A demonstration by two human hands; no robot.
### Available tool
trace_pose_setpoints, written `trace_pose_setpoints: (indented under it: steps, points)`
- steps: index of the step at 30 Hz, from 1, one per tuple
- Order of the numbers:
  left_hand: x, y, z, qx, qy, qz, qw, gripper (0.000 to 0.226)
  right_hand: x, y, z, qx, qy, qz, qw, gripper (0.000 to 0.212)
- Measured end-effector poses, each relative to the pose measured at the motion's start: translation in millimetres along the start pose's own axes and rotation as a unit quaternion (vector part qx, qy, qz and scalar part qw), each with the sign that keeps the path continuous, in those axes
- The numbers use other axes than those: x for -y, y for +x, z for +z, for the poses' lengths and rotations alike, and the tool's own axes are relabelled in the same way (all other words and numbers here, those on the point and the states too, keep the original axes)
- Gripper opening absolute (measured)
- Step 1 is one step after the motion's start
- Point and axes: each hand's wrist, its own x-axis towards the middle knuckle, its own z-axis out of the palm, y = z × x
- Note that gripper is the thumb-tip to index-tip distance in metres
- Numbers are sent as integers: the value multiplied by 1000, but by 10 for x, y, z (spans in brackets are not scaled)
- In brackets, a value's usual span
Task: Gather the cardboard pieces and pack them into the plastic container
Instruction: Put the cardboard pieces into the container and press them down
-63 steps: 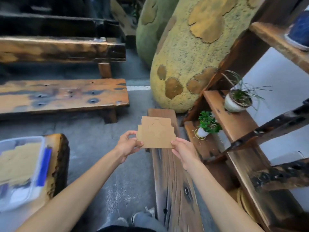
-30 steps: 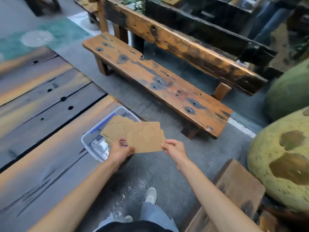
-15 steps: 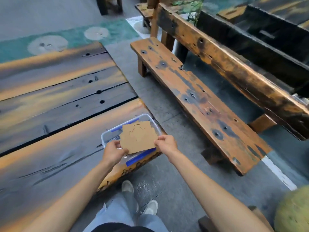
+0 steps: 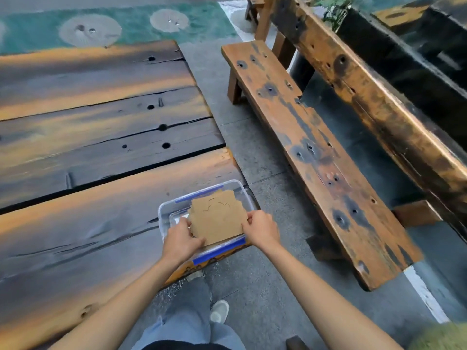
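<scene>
A stack of flat cardboard pieces (image 4: 219,216) is held directly over the clear plastic container (image 4: 163,218), which is set at the near right corner of the dark plank tabletop (image 4: 101,152), close to both edges. The stack is gripped at its two near corners: the fingers of the left hand (image 4: 181,240) are closed on the near left corner, those of the right hand (image 4: 261,229) are pinched on the right edge. The cardboard is tilted slightly, its far edge reaching toward the container's far blue-taped rim, and its longer side appears to run roughly along the container's length. Whether the stack already touches anything inside cannot be told. The container lies straight below the fingers, so the coming move is judged to be a short lowering and release, with both hands about equally near. Little spare room is seen between cardboard and walls, so the corners may catch on the rim. A worn wooden bench (image 4: 316,152) stands to the right across a grey concrete floor (image 4: 257,157)
</scene>
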Motion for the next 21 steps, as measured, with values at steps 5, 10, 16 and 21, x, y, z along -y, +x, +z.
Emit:
trace_pose_setpoints:
  steps: [5,10,16,21]
  points:
    - [13,64,-16,31,56,9,998,42,-1,54,-59,31,-61,-17,998,20]
    - [10,225,-109,50,87,-18,995,74,116,175,-235,13,-143,-60,988,31]
    - [-42,407,-197,52,49,12,997,90,367,449,-381,43,-132,-263,955,49]
    - [-120,446,-220,72,49,45,995,88,695,667,-240,132,-230,-380,886,58]
